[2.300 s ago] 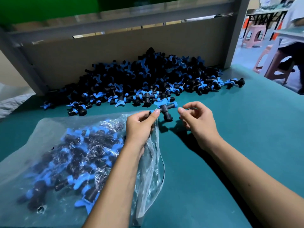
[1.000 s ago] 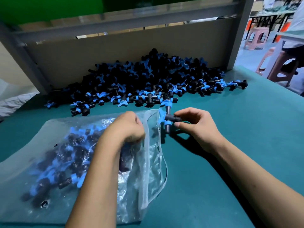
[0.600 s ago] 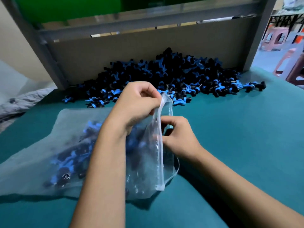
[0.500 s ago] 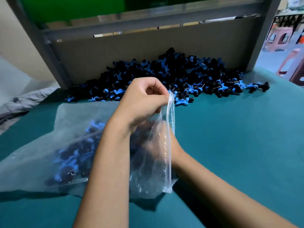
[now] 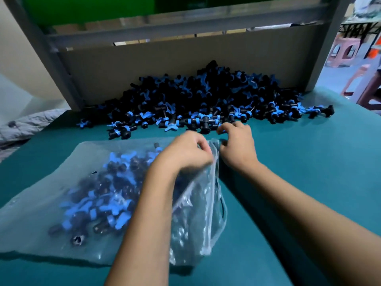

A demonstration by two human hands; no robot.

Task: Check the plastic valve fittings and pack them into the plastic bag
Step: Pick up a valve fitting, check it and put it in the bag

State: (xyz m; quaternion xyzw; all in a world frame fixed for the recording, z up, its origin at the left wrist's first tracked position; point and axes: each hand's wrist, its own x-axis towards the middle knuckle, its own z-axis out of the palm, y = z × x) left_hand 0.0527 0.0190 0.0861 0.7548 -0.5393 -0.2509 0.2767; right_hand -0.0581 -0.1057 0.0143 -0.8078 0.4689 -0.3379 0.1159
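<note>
A clear plastic bag (image 5: 61, 195) lies on the near left part of the green tabletop (image 5: 309, 182), with black and blue valve fittings (image 5: 99, 203) inside. The left hand (image 5: 186, 153) pinches the bag's open edge. The right hand (image 5: 237, 147) is just beside it, fingers curled; I cannot tell if it holds anything. A big pile of fittings (image 5: 206, 100) sits at the far edge.

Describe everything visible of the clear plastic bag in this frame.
The plastic bag is clear, thin film, crinkled and glossy near its mouth. It lies flat on the teal table, mouth toward the right, with a zip-type strip along the opening. Many black-and-blue valve fittings show through it. The left hand pinches the upper lip and lifts it, holding the mouth open. The right hand is just beside the mouth; contact is unclear.
</note>
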